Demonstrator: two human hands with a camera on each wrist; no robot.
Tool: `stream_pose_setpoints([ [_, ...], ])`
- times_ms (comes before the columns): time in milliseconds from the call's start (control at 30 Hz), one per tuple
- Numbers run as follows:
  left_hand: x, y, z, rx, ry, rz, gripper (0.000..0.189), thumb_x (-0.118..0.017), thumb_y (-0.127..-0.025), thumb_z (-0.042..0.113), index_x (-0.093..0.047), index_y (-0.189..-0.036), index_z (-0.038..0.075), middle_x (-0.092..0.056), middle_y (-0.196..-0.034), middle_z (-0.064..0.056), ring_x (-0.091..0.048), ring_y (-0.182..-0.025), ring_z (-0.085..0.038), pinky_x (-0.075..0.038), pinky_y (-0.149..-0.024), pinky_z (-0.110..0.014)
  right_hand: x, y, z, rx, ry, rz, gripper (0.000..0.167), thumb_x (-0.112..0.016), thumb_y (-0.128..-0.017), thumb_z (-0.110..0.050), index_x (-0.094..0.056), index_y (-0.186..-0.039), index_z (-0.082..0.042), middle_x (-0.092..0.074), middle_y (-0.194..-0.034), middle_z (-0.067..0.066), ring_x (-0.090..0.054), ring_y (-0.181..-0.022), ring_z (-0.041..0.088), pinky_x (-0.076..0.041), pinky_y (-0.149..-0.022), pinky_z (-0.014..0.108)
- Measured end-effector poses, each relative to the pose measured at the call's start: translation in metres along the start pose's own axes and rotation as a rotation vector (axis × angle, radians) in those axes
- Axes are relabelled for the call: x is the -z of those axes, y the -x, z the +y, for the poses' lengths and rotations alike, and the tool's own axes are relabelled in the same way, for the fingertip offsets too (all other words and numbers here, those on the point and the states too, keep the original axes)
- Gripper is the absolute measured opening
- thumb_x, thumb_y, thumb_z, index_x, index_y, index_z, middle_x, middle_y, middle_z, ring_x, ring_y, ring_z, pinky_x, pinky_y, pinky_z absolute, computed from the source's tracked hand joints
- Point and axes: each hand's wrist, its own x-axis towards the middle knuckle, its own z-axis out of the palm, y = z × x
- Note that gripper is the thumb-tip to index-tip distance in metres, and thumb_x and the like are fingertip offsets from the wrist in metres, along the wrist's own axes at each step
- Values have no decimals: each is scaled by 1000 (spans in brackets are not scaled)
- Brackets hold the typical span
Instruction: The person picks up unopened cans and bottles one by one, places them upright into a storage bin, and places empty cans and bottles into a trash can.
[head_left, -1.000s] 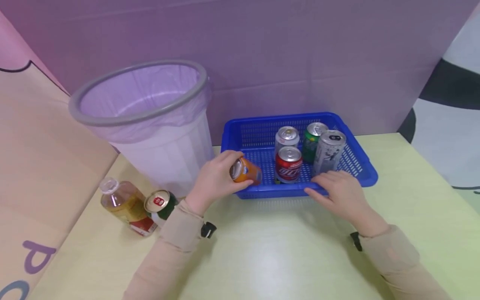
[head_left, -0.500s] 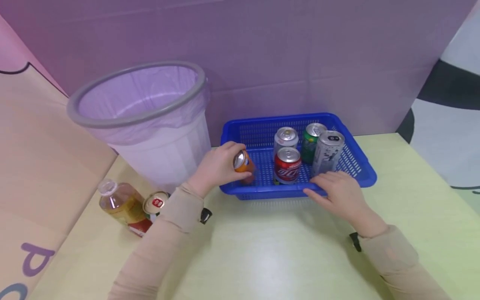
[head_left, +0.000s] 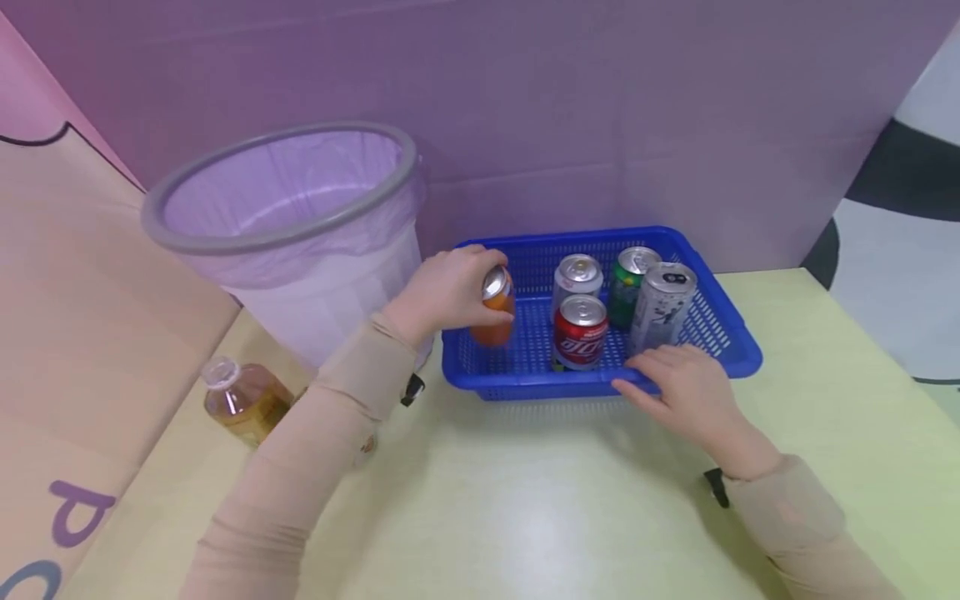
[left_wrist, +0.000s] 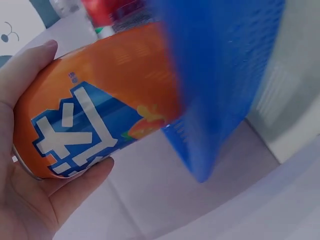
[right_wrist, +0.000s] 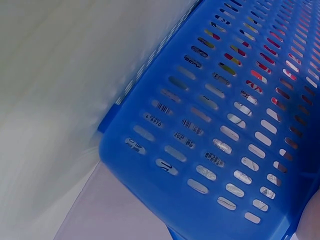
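Note:
My left hand [head_left: 457, 292] grips an orange soda can [head_left: 492, 329] near its top, over the left end of the blue plastic basket [head_left: 540, 382]. In the left wrist view the orange can [left_wrist: 110, 95] has a blue and white label, and the thumb and fingers wrap its end. My right hand [head_left: 686, 392] holds the basket's front rim at the right, fingers over it and thumb in front. Inside the basket stand a red can [head_left: 580, 337], a white can [head_left: 576, 279], a green can [head_left: 622, 292] and a taller silver-grey can [head_left: 660, 308].
A white bin [head_left: 337, 283] with a grey rim and a purple-tinted liner stands left of the basket. A plastic bottle [head_left: 247, 404] with amber liquid is on the table [head_left: 510, 500] at the left, partly behind my left sleeve. A purple-grey wall [head_left: 555, 125] rises behind.
My left hand has moved up and away from me with the orange can, which has gone from tilted to nearly upright. The left sleeve now covers the gold-topped can. The right hand stays on the rim.

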Motion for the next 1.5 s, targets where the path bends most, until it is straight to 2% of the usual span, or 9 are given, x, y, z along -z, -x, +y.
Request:
stream_pose_setpoints([
  [100, 9, -12, 5, -3, 3, 6, 64, -79, -71, 44, -58, -120, 9, -64, -107, -3, -61, -92, -19, -54, -78, -36, 1, 0, 1, 0, -3, 3, 70, -27, -97, -60, -69, -79, -7, -67, -71, 7, -61, -63, 23, -48, -56, 38],
  [233, 14, -29, 9, 14, 7, 14, 64, -78, -72, 45, -57, -121, 10, -64, -107, -3, -61, -93, -20, -53, -80, -36, -1, 1, 2, 8, 0, 8, 70, -27, -97, -60, -68, -78, -6, -66, -70, 7, -60, -62, 23, -47, -56, 38],
  [467, 7, -49, 10, 99, 39, 22, 66, -76, -75, 45, -55, -126, 10, -63, -111, -4, -61, -95, -20, -53, -82, -36, -3, 3, 2, 14, 6, 15, 70, -27, -97, -60, -68, -78, -6, -66, -70, 7, -61, -62, 23, -47, -55, 38],
  [667, -5, -53, 4, 170, 72, 61, 57, -76, -75, 44, -58, -118, 11, -63, -108, -5, -60, -94, -21, -53, -82, -37, -2, 3, 2, 11, 14, 3, 71, -26, -97, -59, -68, -78, -6, -67, -70, 7, -61, -63, 23, -47, -56, 38],
  [933, -17, -60, -3, 220, 87, 109, 61, -75, -75, 47, -56, -122, 12, -63, -110, -5, -61, -95, -22, -53, -81, -38, -2, 2, 2, 8, 8, -1, 70, -28, -97, -59, -69, -79, -6, -67, -72, 7, -61, -64, 23, -47, -57, 37],
  [1200, -21, -71, -4, 220, 84, 127, 66, -74, -76, 47, -54, -127, 11, -62, -114, -6, -62, -97, -24, -54, -83, -39, -1, 3, 2, 13, 7, 3, 69, -28, -97, -59, -69, -79, -7, -66, -70, 6, -60, -62, 21, -45, -54, 36],
  [1500, -42, -80, -1, 209, 88, 131, 65, -75, -75, 48, -55, -126, 12, -61, -114, -6, -63, -96, -26, -54, -81, -41, 1, 2, 3, 12, 14, 8, 70, -28, -97, -59, -68, -79, -5, -67, -71, 7, -60, -62, 23, -45, -54, 36],
])
